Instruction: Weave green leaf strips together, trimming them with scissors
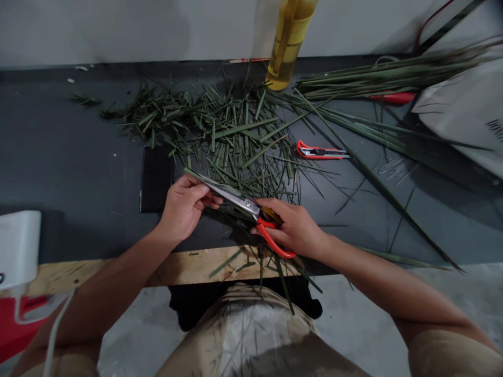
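Observation:
My right hand (293, 225) is closed around the orange handles of a pair of scissors (238, 198), whose blades point up and to the left. In a pinch, my left hand (188, 204) holds a green leaf strip (191, 172) beside the blade tips. The strip runs along the blades, and part of it is hidden behind them and my fingers. Just beyond both hands spreads a pile of cut green leaf pieces (231, 141). A dark phone-like slab (155, 178) lies behind my left hand. More cut pieces (251, 264) lie on the wooden table edge in front of me.
A yellow bottle (285, 57) stands at the back by the wall. An orange box cutter (322, 152) lies right of the pile. Long uncut leaves (385, 76) extend to the right near a pale bag (463, 104). A white device (19, 246) with a cable sits at left.

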Demonstrator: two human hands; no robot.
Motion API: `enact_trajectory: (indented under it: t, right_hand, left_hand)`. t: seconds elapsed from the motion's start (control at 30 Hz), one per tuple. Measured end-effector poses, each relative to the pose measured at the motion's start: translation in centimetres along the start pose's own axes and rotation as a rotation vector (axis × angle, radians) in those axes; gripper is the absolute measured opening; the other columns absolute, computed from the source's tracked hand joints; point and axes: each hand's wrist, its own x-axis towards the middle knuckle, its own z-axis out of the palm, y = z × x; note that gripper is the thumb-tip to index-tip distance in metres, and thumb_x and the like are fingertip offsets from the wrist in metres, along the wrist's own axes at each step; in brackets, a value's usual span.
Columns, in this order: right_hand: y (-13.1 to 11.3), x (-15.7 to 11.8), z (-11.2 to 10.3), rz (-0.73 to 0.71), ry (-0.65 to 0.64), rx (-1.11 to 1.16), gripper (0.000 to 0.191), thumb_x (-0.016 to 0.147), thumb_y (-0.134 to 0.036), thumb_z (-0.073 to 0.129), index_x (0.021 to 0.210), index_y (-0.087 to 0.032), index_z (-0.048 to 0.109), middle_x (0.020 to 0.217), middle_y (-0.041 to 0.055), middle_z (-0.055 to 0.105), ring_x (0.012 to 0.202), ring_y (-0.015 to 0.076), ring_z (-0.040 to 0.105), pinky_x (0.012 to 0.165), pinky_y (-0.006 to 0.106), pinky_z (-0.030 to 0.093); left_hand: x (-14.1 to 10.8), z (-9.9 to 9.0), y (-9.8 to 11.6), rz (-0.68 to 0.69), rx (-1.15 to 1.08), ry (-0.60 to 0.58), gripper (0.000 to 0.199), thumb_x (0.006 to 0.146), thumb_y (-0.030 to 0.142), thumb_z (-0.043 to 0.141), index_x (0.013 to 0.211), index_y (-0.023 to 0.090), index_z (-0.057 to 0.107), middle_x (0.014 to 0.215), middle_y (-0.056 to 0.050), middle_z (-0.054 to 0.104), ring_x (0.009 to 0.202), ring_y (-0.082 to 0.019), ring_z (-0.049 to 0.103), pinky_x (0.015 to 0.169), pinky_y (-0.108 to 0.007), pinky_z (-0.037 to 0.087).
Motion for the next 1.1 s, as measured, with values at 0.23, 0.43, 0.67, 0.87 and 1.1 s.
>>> enact_trajectory:
  t: [0.23,0.43,0.67,0.87,1.1]
  right_hand:
    - [-0.19,0.00,0.15,0.006,0.042,-0.025,0.051,0.098,-0.053,0.068,0.131,-0.014,0.064,0.107,0.0114,0.078,0.085,0.0188,0.075,0.074,0.029,0.060]
    - [-0.11,0.25,-0.36,0.021,0.036,-0.004,0.052,0.097,-0.054,0.069,0.130,-0.014,0.064,0.106,0.0110,0.078,0.082,0.0184,0.073,0.073,0.030,0.060]
    - [0.05,0.20,-0.53,-0.030,0.000,-0.043,0.058,0.098,-0.057,0.066,0.134,-0.013,0.061,0.111,0.0140,0.076,0.086,0.0209,0.073,0.075,0.033,0.060]
    - [0.14,0.17,-0.46,-0.030,0.001,-0.056,0.055,0.098,-0.057,0.066,0.132,-0.015,0.062,0.113,0.0137,0.077,0.093,0.0229,0.074,0.078,0.035,0.060]
    - [0.40,0.16,0.00,-0.044,0.051,-0.085,0.058,0.099,-0.062,0.062,0.129,-0.012,0.065,0.106,0.0137,0.078,0.085,0.0211,0.073,0.073,0.032,0.058]
  left_hand:
    - [-0.38,0.61,0.26,-0.040,0.057,-0.028,0.023,0.071,0.023,0.080,0.075,0.019,0.057,0.062,0.001,0.074,0.057,-0.019,0.075,0.050,-0.023,0.058]
    - [-0.16,0.65,0.32,-0.011,0.038,-0.010,0.024,0.070,0.025,0.082,0.074,0.019,0.059,0.060,0.001,0.073,0.054,-0.016,0.074,0.048,-0.020,0.057]
    - [-0.09,0.39,0.21,0.044,0.058,0.007,0.017,0.069,0.021,0.077,0.072,0.020,0.061,0.061,0.000,0.072,0.052,-0.016,0.071,0.049,-0.023,0.057]
    - [-0.20,0.52,0.39,0.042,0.067,-0.018,0.012,0.066,0.018,0.076,0.068,0.020,0.065,0.060,0.001,0.071,0.051,-0.016,0.068,0.050,-0.025,0.058]
    - [-0.22,0.51,0.09,0.015,0.019,-0.038,0.013,0.067,0.017,0.078,0.071,0.018,0.066,0.062,0.000,0.073,0.052,-0.013,0.069,0.050,-0.021,0.058]
